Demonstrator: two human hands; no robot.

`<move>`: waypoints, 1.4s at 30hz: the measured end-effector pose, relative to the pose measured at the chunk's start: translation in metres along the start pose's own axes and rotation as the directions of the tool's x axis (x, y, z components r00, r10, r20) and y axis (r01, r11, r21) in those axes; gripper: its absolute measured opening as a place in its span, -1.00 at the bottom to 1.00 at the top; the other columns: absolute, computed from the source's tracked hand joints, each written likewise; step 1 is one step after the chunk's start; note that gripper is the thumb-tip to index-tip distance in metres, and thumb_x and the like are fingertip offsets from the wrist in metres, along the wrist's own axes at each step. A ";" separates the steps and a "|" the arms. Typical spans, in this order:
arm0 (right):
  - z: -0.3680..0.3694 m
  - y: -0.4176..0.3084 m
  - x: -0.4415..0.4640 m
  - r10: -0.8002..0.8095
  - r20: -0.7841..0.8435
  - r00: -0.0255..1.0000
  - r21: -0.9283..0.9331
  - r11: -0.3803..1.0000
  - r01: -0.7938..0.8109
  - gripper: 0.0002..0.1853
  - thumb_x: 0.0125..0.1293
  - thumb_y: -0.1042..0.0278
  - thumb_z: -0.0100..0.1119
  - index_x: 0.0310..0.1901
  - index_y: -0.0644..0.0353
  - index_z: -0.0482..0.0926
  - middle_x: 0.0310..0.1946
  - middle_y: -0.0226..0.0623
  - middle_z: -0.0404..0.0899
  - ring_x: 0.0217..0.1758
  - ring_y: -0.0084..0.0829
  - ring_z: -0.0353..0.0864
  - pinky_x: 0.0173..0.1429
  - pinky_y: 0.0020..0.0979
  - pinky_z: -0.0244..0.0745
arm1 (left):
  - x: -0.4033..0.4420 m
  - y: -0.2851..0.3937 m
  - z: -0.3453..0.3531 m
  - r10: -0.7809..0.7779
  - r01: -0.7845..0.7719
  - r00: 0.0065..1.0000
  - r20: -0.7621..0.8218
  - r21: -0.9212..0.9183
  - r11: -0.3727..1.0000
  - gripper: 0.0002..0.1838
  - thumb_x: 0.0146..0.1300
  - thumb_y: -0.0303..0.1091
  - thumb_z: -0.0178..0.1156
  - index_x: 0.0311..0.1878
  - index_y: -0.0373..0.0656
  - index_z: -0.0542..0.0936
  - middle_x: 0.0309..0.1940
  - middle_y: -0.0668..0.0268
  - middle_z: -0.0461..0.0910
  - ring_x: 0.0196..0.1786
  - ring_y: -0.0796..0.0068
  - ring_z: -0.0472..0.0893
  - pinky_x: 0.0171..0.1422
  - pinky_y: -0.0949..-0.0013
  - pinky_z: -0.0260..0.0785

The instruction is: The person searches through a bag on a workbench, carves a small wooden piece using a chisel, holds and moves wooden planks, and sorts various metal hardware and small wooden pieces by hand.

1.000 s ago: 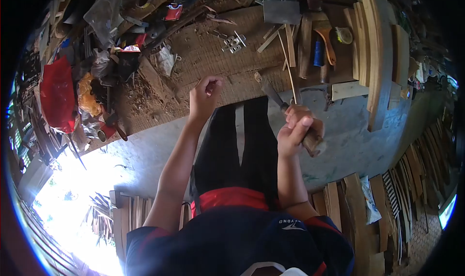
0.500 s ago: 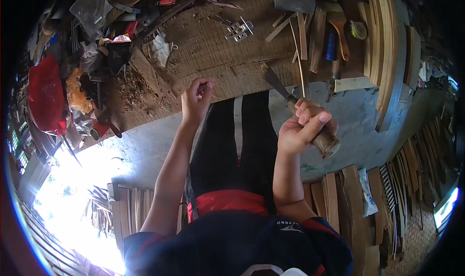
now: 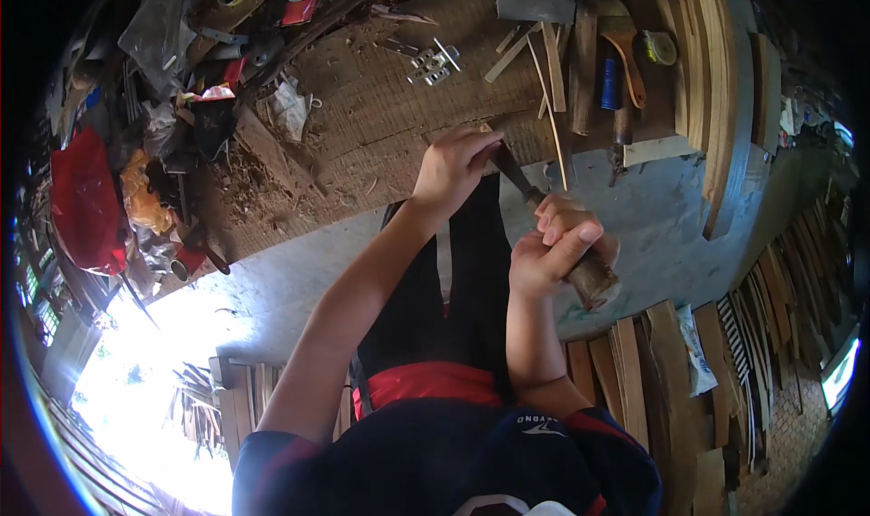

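Note:
My right hand (image 3: 564,249) is closed around the wooden handle of a chisel (image 3: 515,171), its metal blade slanting up and left toward the bench edge. At the blade's tip, my left hand (image 3: 456,167) has its thumb and fingers pinched together, partly covering the tip. Both hands are at the front edge of a wooden workbench (image 3: 362,126). On the bench beyond them lies a metal lock-like fitting (image 3: 433,65). A thin wooden stick (image 3: 550,108) extends past the bench edge near my right hand.
On the right of the bench are a paintbrush (image 3: 623,49), a blue cylinder (image 3: 610,83), a tape measure (image 3: 661,48) and long wood strips (image 3: 720,108). Plastic bags and scraps crowd the left, with a red bag (image 3: 86,199). Planks (image 3: 671,371) stand behind me.
My left hand has moved right and slightly up, from apart from the chisel to its blade tip. My right hand has shifted slightly left and down, still gripping the handle.

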State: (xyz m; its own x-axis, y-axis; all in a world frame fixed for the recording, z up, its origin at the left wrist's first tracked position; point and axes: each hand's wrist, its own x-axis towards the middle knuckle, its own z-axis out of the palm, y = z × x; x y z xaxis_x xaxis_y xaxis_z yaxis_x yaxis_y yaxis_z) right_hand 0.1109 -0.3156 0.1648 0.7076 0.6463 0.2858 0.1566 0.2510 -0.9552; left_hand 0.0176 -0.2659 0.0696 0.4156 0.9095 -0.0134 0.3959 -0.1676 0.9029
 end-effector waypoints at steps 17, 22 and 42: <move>-0.003 0.013 -0.008 -0.095 0.127 0.987 0.081 0.993 0.085 -0.86 0.29 0.47 0.07 -0.33 0.23 0.30 -0.55 -0.25 0.46 -0.58 -0.31 0.50 -0.46 -0.31 0.52 | 0.007 -0.011 0.013 0.149 -0.069 0.956 -0.254 0.298 0.952 -0.81 -0.13 -0.60 0.25 -0.44 -0.04 0.61 -0.44 0.40 0.53 -0.34 0.35 0.51 -0.16 0.31 0.24; 0.006 -0.003 0.010 -0.124 0.270 0.955 -0.074 0.986 0.148 -0.83 0.39 0.38 -0.10 -0.31 0.22 0.18 -0.60 -0.28 0.39 -0.60 -0.36 0.45 -0.48 -0.33 0.48 | 0.007 -0.007 0.010 0.085 0.003 0.952 -0.295 0.286 0.958 -0.81 -0.12 -0.62 0.23 -0.44 -0.05 0.61 -0.44 0.40 0.54 -0.33 0.33 0.50 -0.13 0.30 0.26; 0.005 -0.009 0.028 -0.066 0.320 0.945 -0.085 0.992 0.098 -0.89 0.30 0.54 -0.06 -0.33 0.23 0.22 -0.61 -0.23 0.42 -0.63 -0.32 0.44 -0.49 -0.31 0.48 | 0.006 0.002 0.020 0.043 0.043 0.957 -0.288 0.288 0.957 -0.81 -0.12 -0.59 0.22 -0.46 0.00 0.61 -0.42 0.44 0.56 -0.26 0.38 0.47 -0.02 0.32 0.21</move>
State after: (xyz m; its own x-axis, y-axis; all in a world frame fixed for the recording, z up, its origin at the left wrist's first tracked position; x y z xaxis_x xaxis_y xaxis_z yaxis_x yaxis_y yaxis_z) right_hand 0.1257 -0.2963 0.1815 0.4377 0.8250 0.3574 0.2827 0.2511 -0.9258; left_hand 0.0370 -0.2681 0.0626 0.1791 0.9723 0.1500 0.6324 -0.2306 0.7395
